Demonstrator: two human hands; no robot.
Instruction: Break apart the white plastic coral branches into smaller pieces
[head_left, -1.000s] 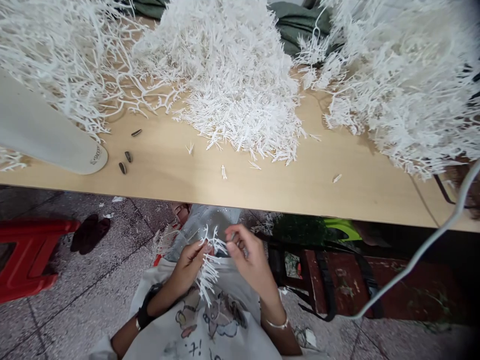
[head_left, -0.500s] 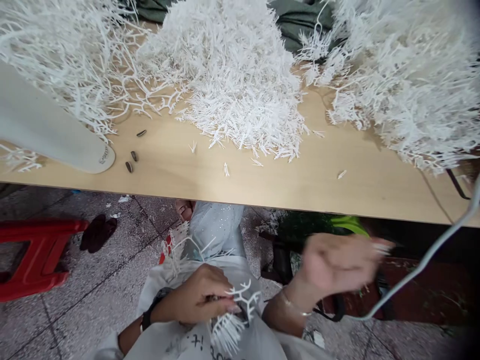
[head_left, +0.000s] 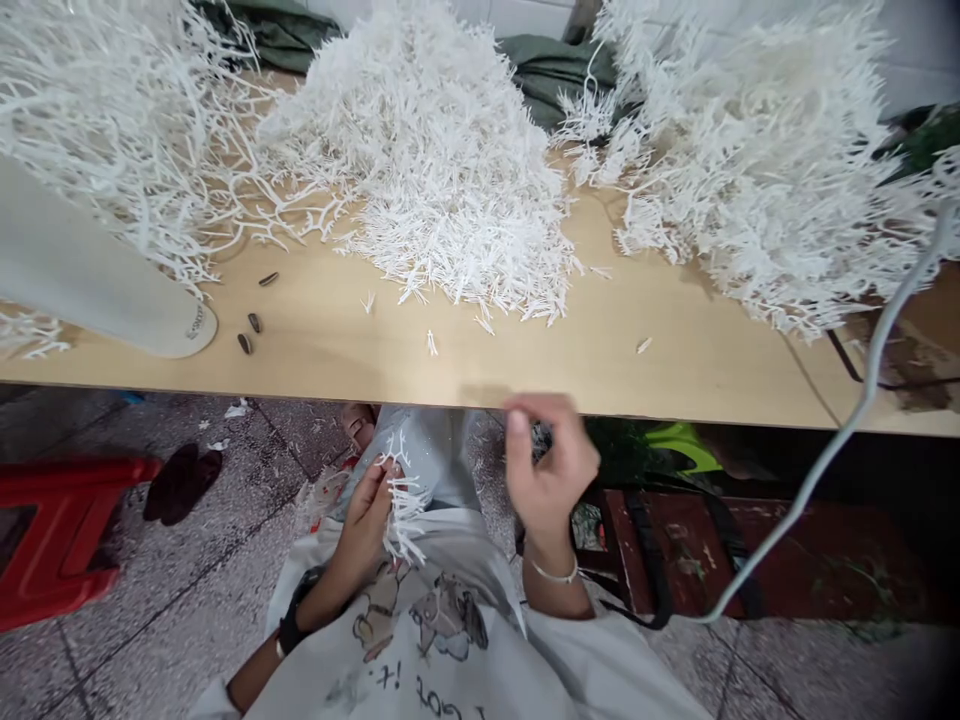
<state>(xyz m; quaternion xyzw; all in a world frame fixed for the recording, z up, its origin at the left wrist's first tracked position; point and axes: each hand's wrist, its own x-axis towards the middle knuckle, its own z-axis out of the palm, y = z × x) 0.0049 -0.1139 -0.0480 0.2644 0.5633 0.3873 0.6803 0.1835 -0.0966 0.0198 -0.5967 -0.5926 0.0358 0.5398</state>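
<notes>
Pinching the white sprig (head_left: 406,515) at seven o'clock, my left hand (head_left: 366,512) should hold firmly without bending it; my right hand (head_left: 551,465), five o'clock, is curled, contents I cannot tell.

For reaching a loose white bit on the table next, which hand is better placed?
Probably the right hand: it is closer to the table, though whether it pinches something is unclear. The left hand holds a white branched piece.

The right hand (head_left: 551,470), by the sprig (head_left: 406,520) a second ago, then flung out rightward, has come back to the table's (head_left: 360,350) edge; the left hand (head_left: 370,512) has moved the sprig out from the shirt (head_left: 442,640).
</notes>
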